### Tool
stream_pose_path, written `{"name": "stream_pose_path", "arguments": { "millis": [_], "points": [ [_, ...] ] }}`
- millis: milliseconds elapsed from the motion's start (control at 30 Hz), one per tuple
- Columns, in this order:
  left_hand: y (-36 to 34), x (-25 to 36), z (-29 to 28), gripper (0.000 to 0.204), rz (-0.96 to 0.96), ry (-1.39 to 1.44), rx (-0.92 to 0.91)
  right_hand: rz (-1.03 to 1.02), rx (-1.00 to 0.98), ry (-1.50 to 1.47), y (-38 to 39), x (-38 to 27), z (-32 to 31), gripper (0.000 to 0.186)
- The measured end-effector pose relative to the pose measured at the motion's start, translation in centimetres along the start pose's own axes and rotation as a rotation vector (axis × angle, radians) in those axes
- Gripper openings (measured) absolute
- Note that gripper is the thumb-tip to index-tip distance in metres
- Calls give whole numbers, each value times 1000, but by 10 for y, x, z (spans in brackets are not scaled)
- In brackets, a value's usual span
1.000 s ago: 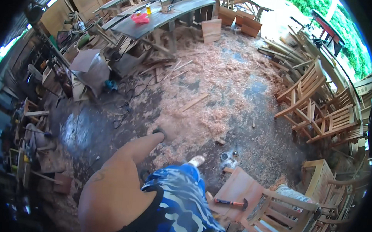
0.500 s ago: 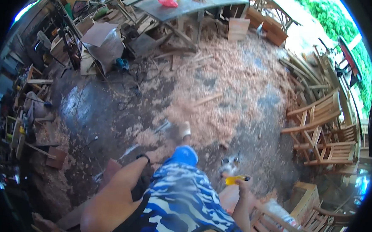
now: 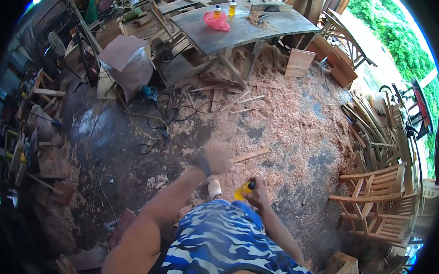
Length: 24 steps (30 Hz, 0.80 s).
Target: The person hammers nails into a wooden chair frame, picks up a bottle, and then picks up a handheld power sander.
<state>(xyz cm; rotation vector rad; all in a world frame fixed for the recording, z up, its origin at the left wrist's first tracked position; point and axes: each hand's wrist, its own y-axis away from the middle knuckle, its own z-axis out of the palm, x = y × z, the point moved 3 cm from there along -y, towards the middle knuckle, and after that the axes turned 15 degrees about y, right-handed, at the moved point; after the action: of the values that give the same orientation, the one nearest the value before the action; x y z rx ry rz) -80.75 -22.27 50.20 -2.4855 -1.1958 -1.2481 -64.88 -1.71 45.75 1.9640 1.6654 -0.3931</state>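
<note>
My right hand (image 3: 257, 193) is closed round a yellow bottle (image 3: 242, 192) with a black cap, low in the middle of the view. My left hand (image 3: 217, 160), with a dark band on the wrist, is held out to the left of it and is blurred, so its fingers cannot be made out. A pale wooden strip (image 3: 250, 154) lies on the floor just beyond my hands. Below them show my sandalled foot (image 3: 214, 187) and my blue camouflage clothing.
Ahead is a grey table (image 3: 238, 32) with yellow bottles and a pink bag (image 3: 217, 22). Wood shavings (image 3: 298, 126) and cables (image 3: 164, 115) cover the floor. Wooden chairs (image 3: 373, 197) and planks (image 3: 359, 123) line the right; a covered object (image 3: 127, 69) stands front left.
The table appears nearer and the hammer on the board has left the view. My right hand came into view with the bottle and moved up toward the middle; my left hand has lifted forward.
</note>
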Motion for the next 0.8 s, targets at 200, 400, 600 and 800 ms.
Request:
{"name": "stream_pose_path", "arguments": {
  "millis": [200,400,600,800],
  "points": [
    [-9,-28,-116,47,-21,104,293,19,-27,-40,-137,-4,-45,59],
    [15,-107,-142,44,-412,22,146,-117,101,34,-335,-3,-108,58],
    [1,-164,-195,47,-813,-4,235,-289,313,9,-613,-43,-183,54],
    [-55,-134,-284,46,-890,30,346,-349,244,133,-838,-137,-197,51]
  ]
}}
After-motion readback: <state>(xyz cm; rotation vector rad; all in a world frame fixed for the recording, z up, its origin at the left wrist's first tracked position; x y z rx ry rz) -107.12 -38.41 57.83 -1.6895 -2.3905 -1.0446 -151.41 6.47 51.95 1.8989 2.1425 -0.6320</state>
